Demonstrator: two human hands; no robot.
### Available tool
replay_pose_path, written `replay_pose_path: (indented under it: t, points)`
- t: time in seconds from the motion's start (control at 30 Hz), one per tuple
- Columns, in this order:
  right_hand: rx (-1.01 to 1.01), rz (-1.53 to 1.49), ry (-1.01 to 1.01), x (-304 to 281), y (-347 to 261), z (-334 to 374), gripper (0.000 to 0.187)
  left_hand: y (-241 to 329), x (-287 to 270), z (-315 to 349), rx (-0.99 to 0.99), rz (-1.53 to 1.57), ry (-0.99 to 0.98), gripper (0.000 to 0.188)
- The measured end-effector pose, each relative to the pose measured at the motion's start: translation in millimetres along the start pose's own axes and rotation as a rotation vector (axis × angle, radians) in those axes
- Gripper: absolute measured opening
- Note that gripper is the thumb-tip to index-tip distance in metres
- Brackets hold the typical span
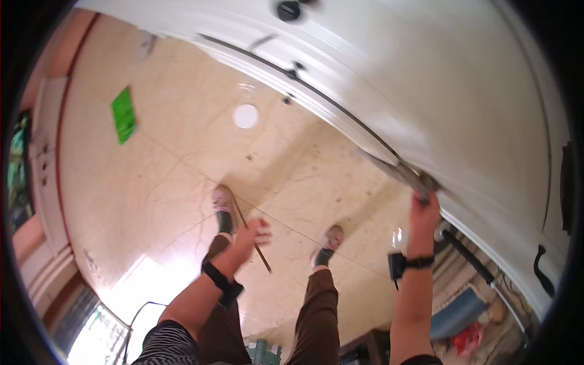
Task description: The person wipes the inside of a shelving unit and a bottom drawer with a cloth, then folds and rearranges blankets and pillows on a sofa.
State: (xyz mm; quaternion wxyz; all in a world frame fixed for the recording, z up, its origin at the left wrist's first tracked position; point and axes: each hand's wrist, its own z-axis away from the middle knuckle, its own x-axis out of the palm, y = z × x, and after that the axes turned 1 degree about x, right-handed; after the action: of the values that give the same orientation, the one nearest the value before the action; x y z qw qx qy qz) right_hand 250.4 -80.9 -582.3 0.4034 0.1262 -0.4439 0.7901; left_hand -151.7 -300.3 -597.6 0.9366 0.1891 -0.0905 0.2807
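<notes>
My right hand [425,210] is closed around a bunched grey cloth [398,172] at the edge of a large white piece of furniture [426,79]. The cloth stretches up and left from my fingers, along the furniture's dark edge strip [340,103]. Lower and further left, my left hand [254,234] is curled and slightly blurred. A thin brown stick [263,258] runs through it at a slant, with one end near my left shoe [222,199]. Both wrists wear black bands.
A bright green flat packet [123,115] lies on the glossy beige floor [182,134]. Black knobs [288,10] stick out from the white furniture. At lower right are a black-and-white pole [471,258], blue fabric [456,313] and a red bag [467,337]. Cabinets [52,128] line the left.
</notes>
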Motion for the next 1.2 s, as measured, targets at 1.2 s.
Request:
replay_pose_path:
  t: [1.2]
  points:
    - [-0.177,0.451,0.635,120,94,535,0.024,121,139,358,-0.557,-0.927,-0.886,0.036]
